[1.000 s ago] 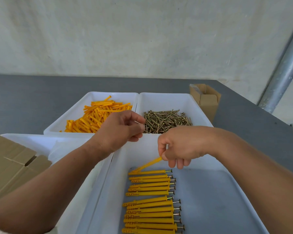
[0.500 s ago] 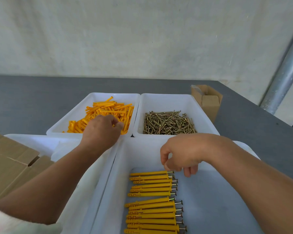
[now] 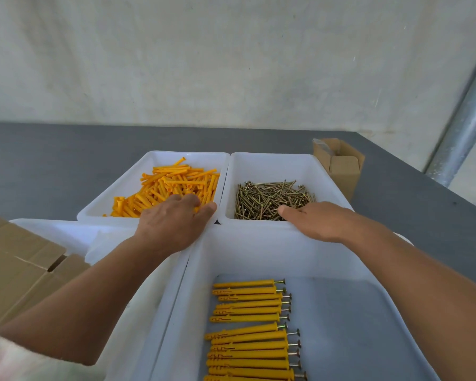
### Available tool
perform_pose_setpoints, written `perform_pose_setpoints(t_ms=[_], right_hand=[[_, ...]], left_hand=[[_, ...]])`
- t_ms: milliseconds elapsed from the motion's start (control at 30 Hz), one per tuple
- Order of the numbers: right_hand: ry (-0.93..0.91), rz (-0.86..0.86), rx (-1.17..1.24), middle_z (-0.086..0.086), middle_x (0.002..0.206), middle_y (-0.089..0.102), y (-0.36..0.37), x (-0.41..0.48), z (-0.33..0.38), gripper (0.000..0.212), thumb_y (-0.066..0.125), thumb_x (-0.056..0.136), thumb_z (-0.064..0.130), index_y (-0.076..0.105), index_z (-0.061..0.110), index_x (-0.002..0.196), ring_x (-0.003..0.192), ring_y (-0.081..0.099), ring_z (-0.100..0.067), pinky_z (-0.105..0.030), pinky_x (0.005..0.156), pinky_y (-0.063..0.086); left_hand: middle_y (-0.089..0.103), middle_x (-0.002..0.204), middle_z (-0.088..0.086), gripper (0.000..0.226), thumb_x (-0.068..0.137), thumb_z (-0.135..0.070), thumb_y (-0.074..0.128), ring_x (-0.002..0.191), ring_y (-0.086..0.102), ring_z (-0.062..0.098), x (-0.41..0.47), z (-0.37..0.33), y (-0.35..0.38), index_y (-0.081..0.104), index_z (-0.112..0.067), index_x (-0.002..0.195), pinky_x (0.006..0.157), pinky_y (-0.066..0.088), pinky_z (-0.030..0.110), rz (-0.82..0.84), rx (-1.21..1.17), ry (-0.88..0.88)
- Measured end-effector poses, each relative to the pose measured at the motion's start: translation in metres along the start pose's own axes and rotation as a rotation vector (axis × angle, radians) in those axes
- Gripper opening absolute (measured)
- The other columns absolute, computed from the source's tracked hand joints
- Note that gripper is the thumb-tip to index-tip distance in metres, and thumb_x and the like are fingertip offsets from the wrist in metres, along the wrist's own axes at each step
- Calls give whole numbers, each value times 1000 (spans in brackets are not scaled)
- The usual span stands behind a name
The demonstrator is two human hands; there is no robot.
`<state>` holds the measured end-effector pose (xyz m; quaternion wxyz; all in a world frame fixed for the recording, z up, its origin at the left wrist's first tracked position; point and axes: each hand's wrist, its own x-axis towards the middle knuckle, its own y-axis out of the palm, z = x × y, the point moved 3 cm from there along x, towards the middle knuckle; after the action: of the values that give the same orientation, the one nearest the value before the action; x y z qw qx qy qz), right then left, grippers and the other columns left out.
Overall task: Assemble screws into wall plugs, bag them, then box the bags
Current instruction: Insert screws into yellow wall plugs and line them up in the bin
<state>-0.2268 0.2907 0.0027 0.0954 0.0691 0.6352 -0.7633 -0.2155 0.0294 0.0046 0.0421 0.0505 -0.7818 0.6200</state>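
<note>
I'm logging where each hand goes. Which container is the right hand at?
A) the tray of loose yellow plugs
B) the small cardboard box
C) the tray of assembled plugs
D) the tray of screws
D: the right hand lies over the near rim of the screw tray, its tip at the screws, while the left hand is in the loose plugs.

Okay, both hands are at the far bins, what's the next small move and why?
Probably pinch one screw from the screw pile with the right hand: it lies flat at the pile's near edge, seemingly empty, while the left hand has its fingers in the orange plugs.
</note>
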Motion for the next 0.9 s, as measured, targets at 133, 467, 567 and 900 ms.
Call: perform_pose_setpoints(t_ms=[133, 467, 567, 900], right_hand=[[29, 42, -2, -5, 143, 50, 0, 3, 2, 84, 9, 92, 75, 56, 20, 134, 130, 45, -27, -41, 102, 35], [-10, 83, 62, -5, 153, 40, 0, 3, 2, 78, 13, 96, 69, 49, 18, 142, 140, 36, -26, -40, 110, 28], [-9, 81, 83, -7, 148, 46, -1, 2, 2, 76, 15, 97, 68, 54, 16, 137, 135, 41, -27, -39, 108, 31], [-85, 2, 157, -5, 88, 60, -3, 1, 2, 61, 28, 99, 53, 64, 4, 92, 85, 58, -21, -38, 83, 45]], left_hand=[[60, 86, -2, 65, 92, -70, 15, 89, 54, 19, 1, 1, 2, 62, -25, 90, 77, 40, 35, 86, 81, 33], [65, 118, -2, 52, 95, -65, 21, 109, 56, 23, 1, -3, 0, 60, -42, 122, 84, 42, 36, 48, 18, 52], [68, 97, -2, 49, 98, -59, 27, 86, 55, 17, 2, -5, 1, 69, -32, 102, 71, 42, 31, 38, -15, 84], [62, 84, -13, 16, 90, -46, 56, 87, 57, 12, 0, -6, -6, 68, -36, 91, 65, 41, 27, -123, -260, 23]])
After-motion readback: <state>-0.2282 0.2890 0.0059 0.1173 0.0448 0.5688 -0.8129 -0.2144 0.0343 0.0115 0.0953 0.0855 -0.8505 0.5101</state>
